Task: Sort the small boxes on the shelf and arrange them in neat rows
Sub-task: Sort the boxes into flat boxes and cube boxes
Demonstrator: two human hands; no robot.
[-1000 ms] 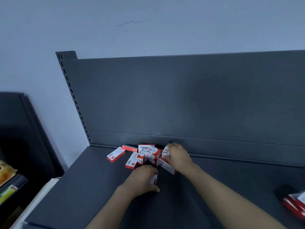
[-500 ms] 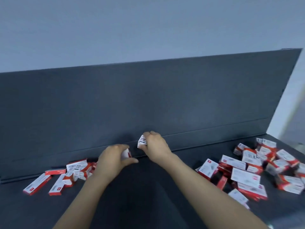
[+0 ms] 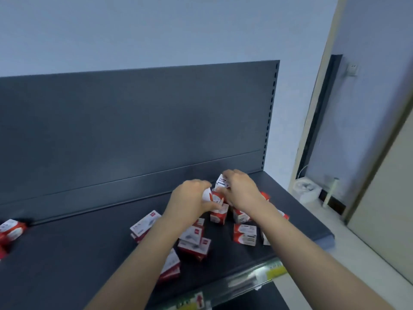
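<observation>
Shelf point(image 3: 89, 242): box point(image 3: 221, 182) between right fingers point(image 3: 229, 173)

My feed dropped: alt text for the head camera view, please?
Two bare hands work over a jumble of small red-and-white boxes near the right end of a dark grey shelf: the left hand holds a red-and-white box, the right hand pinches a white-faced box. A few more boxes lie at the far left edge.

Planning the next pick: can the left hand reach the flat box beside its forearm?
Likely yes: the flat box lies uncovered on the shelf, nothing across it, but the left hand is holding a small box.
</observation>
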